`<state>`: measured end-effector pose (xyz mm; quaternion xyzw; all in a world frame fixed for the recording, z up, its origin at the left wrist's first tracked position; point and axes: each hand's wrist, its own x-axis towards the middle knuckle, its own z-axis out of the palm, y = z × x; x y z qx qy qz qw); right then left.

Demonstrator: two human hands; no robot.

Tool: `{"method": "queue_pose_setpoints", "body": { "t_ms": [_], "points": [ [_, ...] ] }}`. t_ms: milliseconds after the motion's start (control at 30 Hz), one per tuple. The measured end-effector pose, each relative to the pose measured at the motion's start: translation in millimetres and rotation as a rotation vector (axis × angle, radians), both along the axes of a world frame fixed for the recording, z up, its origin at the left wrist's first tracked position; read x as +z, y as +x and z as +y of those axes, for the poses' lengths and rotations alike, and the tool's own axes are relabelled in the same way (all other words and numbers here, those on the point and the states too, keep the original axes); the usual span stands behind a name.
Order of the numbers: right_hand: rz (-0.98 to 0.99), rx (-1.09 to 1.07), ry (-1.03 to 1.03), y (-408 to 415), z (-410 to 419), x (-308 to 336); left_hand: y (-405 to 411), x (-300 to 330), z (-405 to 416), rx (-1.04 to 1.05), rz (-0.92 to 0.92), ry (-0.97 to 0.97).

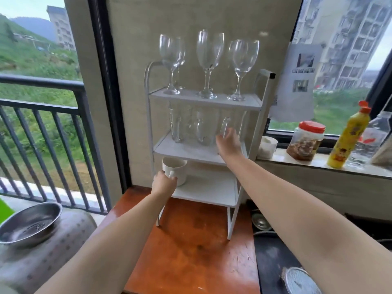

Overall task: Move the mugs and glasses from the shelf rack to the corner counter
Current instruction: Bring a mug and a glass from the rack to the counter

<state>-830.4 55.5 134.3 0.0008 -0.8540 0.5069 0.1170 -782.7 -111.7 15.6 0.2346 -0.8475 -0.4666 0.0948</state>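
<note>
Our left hand [163, 183] is curled around the handle of the white mug [175, 170] on the bottom tier of the shelf rack [212, 101]; our right hand [229, 143] grasps a clear glass mug [226, 127] on the middle tier; wine glasses [209, 64] stand above.

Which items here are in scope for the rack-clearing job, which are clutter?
In scope:
- white mug, left hand on its handle
- glass mug, right hand on it
- wine glasses
- shelf rack

Clutter:
- metal bowl
- red-lidded jar
- yellow bottle
</note>
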Motion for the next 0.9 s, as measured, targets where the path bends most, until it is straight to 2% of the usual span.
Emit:
{"method": "queue_pose_setpoints", "body": {
  "t_ms": [100,200,433,600,900],
  "points": [
    [-0.076,0.040,-0.228,-5,-3,3,-16,-5,0,-0.048,-0.017,0.156],
    [-0.111,0.050,-0.342,-9,-1,6,-28,-10,-4,-0.041,-0.015,0.359],
    [-0.148,0.035,-0.383,-9,3,12,-39,-22,-2,-0.058,-0.048,0.615],
    [-0.083,0.012,-0.331,-3,6,11,-35,-20,-1,-0.016,-0.005,0.651],
    [0.001,0.074,-0.201,33,11,9,13,-11,6,-0.079,0.061,0.657]
  ]
}}
